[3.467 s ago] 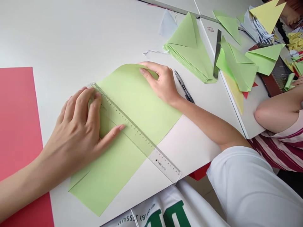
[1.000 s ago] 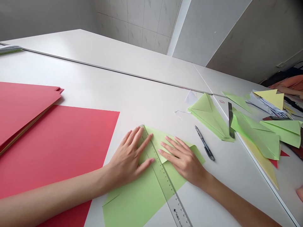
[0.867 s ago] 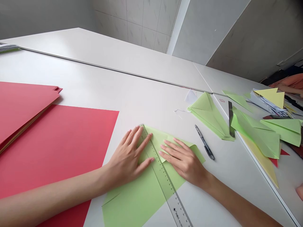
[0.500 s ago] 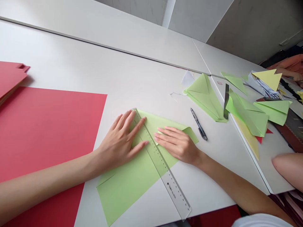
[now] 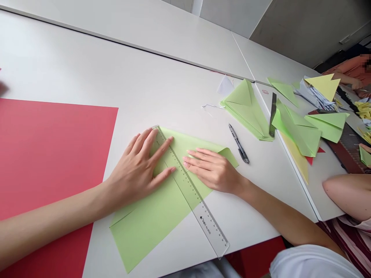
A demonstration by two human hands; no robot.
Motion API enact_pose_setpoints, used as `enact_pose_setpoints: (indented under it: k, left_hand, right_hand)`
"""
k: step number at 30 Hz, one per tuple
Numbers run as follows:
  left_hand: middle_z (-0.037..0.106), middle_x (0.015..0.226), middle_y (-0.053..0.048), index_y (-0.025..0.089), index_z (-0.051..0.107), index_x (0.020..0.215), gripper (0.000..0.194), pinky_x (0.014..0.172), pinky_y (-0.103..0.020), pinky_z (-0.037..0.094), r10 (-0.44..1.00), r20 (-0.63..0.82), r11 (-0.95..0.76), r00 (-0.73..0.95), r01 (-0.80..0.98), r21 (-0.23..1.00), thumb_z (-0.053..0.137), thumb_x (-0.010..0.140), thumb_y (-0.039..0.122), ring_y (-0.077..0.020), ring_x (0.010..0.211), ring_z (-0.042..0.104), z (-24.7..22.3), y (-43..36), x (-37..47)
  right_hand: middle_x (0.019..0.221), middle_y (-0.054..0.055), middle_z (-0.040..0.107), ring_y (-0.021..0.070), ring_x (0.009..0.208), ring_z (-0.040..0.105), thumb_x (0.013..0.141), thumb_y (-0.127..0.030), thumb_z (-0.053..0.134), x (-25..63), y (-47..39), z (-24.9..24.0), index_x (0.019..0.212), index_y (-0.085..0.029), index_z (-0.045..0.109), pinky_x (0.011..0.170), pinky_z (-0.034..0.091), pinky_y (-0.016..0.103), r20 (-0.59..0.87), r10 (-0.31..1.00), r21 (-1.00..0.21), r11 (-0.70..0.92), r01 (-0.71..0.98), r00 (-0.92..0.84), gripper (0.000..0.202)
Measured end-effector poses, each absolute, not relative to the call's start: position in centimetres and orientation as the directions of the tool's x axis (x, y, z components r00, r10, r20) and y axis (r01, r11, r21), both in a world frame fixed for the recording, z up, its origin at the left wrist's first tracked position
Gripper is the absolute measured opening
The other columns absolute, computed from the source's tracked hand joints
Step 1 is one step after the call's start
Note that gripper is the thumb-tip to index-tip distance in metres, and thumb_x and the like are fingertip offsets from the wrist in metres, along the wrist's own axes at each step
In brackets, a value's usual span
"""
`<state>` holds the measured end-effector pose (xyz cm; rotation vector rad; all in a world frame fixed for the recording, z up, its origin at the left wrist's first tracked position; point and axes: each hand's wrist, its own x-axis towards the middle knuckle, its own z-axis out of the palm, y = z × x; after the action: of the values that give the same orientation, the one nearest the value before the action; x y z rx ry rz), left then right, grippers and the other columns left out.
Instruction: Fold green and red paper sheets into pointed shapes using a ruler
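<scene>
A clear ruler lies slantwise across a green paper sheet, its near end reaching past the paper to the table edge. My left hand, fingers spread, rests flat on the ruler's far part and the paper. To the right of the ruler, my right hand lies on a folded part of the green paper, its fingers stretched out and pointing at the ruler's edge. The paper's right corner is curled up beyond my right hand. A pen lies to the right of the paper.
A large red sheet covers the left side of the white table. Stacked green folded papers lie at the right, beside a dark ruler and more green pieces. Another person's arm rests at the right edge.
The view has shifted, so the table items appear slightly further left and higher. Both hands stay on the ruler and green paper, in nearly the same pose.
</scene>
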<state>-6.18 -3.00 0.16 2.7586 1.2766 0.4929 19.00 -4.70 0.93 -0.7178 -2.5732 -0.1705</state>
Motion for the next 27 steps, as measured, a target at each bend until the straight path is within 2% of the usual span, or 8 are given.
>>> enact_pose_setpoints:
  k: [4,7,13,19,23,27]
  left_hand:
    - [0.021,0.157,-0.011,0.034,0.030,0.152,0.056,0.116,-0.058,0.027,0.759,0.242,-0.649,0.604,0.732,0.209,0.038,0.099,0.052,-0.0389,0.145,0.024,0.4,-3.1,-6.1]
    - [0.017,0.159,-0.007,0.038,0.036,0.149,0.052,0.117,-0.059,0.026,0.755,0.240,-0.654,0.610,0.723,0.220,0.040,0.099,0.051,-0.0404,0.145,0.023,0.5,-3.1,-6.1]
    - [0.017,0.158,-0.011,0.037,0.040,0.148,0.052,0.116,-0.061,0.026,0.743,0.262,-0.668,0.616,0.706,0.235,0.043,0.097,0.050,-0.0426,0.145,0.023,0.2,-2.9,-6.1]
    - [0.017,0.160,-0.007,0.039,0.041,0.147,0.052,0.116,-0.062,0.027,0.754,0.272,-0.655,0.598,0.715,0.245,0.045,0.096,0.051,-0.0421,0.145,0.024,0.1,-3.1,-6.3]
    - [0.017,0.160,-0.009,0.039,0.040,0.147,0.053,0.114,-0.064,0.029,0.755,0.283,-0.651,0.592,0.729,0.213,0.045,0.096,0.053,-0.0426,0.145,0.023,-0.3,-3.4,-6.4]
    - [0.017,0.159,-0.016,0.035,0.040,0.147,0.054,0.115,-0.062,0.029,0.753,0.284,-0.649,0.594,0.743,0.165,0.043,0.097,0.054,-0.0408,0.147,0.022,-0.4,-3.6,-6.5]
  right_hand:
    - [0.118,0.006,0.072,0.0215,0.123,0.061,0.091,-0.004,0.048,19.2,-4.7,0.8,0.109,-0.012,0.072,0.105,0.054,0.040,0.458,0.467,-0.038,0.860,0.509,-0.756,0.031]
    - [0.118,0.006,0.072,0.0213,0.123,0.062,0.091,-0.004,0.047,19.2,-4.7,0.8,0.110,-0.012,0.072,0.105,0.054,0.040,0.463,0.468,-0.046,0.861,0.507,-0.753,0.033]
    - [0.117,0.007,0.073,0.0228,0.121,0.063,0.088,-0.003,0.048,19.1,-4.7,0.7,0.108,-0.009,0.073,0.106,0.053,0.041,0.477,0.467,-0.053,0.861,0.507,-0.744,0.033]
    - [0.121,0.009,0.071,0.0225,0.127,0.058,0.087,-0.003,0.049,18.8,-5.3,0.7,0.116,-0.010,0.071,0.108,0.051,0.044,0.437,0.513,-0.096,0.843,0.529,-0.738,0.037]
    - [0.123,0.011,0.070,0.0223,0.124,0.061,0.094,-0.011,0.050,17.5,-6.1,1.3,0.122,-0.009,0.067,0.109,0.050,0.043,0.450,0.576,-0.094,0.791,0.605,-0.683,0.032]
    - [0.139,0.013,0.058,0.0266,0.135,0.050,0.101,-0.021,0.046,15.7,-5.9,1.9,0.137,-0.004,0.055,0.115,0.043,0.047,0.389,0.677,-0.081,0.701,0.709,-0.625,0.041]
